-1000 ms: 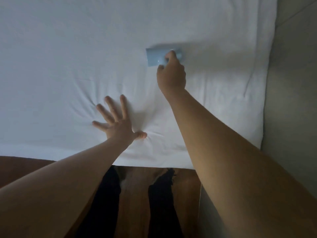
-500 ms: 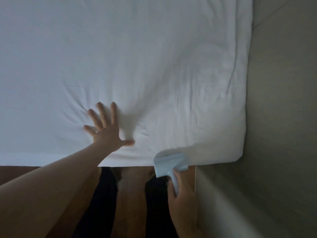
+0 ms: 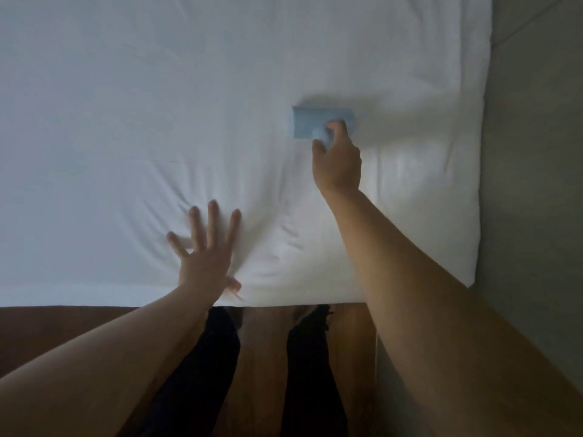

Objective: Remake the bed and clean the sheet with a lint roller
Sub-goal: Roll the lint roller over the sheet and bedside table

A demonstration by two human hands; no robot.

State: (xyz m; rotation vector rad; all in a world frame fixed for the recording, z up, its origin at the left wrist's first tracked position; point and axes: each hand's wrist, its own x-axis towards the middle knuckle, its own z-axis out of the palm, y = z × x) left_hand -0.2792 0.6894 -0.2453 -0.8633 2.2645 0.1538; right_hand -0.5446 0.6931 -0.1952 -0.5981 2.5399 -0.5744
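Currently:
left hand: flat on the sheet, fingers straight and splayed, palm pressing down near the sheet's near edge; creases fan out around it.
right hand: arm stretched out over the sheet, fingers curled round the handle of the lint roller.
lint roller: pale blue, lying on the sheet, further in from the near edge than the left hand, toward the sheet's right side.
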